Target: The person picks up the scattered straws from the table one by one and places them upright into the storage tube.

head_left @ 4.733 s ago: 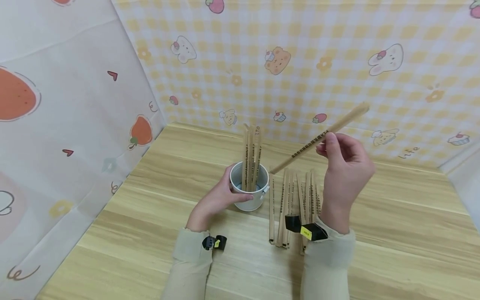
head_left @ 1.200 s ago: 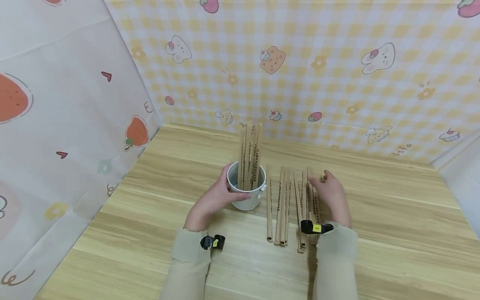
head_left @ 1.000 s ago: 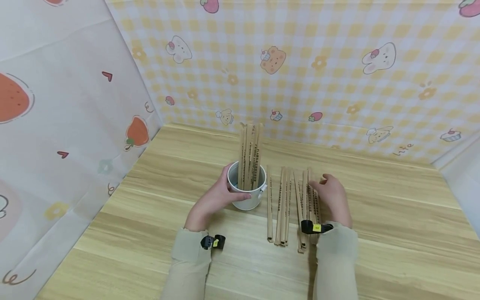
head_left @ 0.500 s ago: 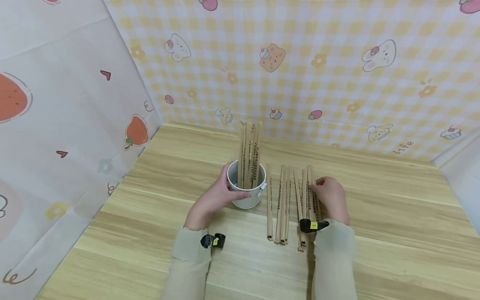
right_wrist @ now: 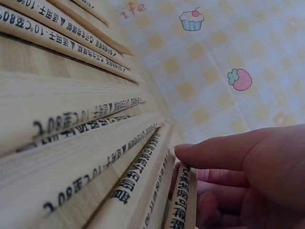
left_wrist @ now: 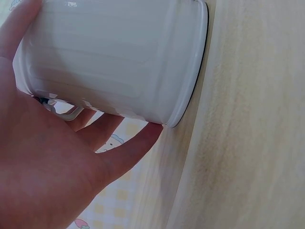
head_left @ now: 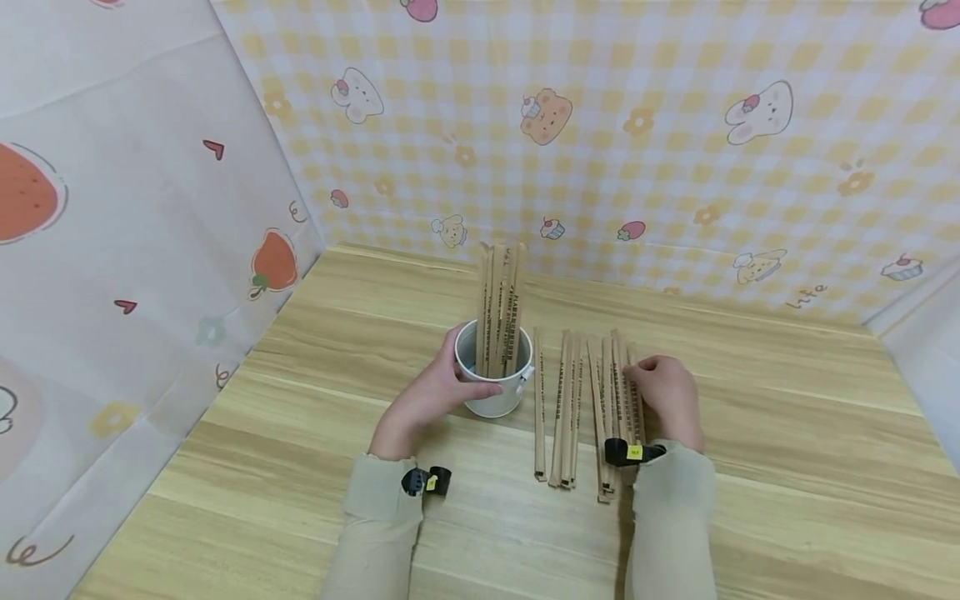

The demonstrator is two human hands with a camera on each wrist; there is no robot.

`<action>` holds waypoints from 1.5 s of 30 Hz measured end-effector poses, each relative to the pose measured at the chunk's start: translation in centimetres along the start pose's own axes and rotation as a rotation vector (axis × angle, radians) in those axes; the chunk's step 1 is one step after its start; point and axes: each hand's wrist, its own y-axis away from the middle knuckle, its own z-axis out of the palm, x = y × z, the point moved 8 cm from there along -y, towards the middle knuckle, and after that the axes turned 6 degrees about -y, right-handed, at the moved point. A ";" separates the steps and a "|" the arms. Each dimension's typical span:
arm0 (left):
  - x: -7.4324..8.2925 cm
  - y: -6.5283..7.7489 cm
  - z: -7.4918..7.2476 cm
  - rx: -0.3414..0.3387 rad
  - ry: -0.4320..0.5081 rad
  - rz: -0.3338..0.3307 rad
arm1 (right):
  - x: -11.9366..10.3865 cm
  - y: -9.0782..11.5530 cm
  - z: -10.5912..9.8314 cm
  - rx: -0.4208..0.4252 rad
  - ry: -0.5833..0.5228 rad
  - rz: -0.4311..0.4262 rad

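My left hand (head_left: 431, 398) grips a small white metal bucket (head_left: 498, 407) from its left side, thumb across the front and fingers behind. Several paper-wrapped straws (head_left: 499, 312) stand upright in the bucket, their lower ends hidden inside. In the left wrist view, the bucket's wall (left_wrist: 114, 57) lies within my curved fingers, its base at the tabletop. My right hand (head_left: 669, 398) is at the right end of a row of wrapped straws (head_left: 573, 417) lying on the table. Seen from the right wrist, thumb and fingers pinch the outermost wrapped straw (right_wrist: 182, 202), marked with black print.
The light wood table (head_left: 795, 467) reaches back to a yellow checked cloth (head_left: 600, 167) with cartoon prints. Another pale printed cloth (head_left: 165, 208) hangs on the left. Black wrist cameras sit at both cuffs, the right one (head_left: 633, 452) overlapping the straws' lower ends.
Earlier my right hand held a straw slanted beside the bucket; it now stands with the others. That hand has come down onto the row's right end and closed on a straw. Left hand stays put.
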 end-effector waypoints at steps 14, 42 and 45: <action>0.3 0.2 0.1 -0.009 0.019 -0.017 | -1.0 0.4 -2.0 0.164 -0.099 -0.006; 0.4 0.1 0.0 -0.003 -0.008 -0.010 | -10.8 7.0 -9.3 0.637 -0.781 -0.422; 0.4 0.2 0.0 -0.006 -0.009 -0.010 | -12.2 8.3 -9.9 0.684 -0.845 -0.503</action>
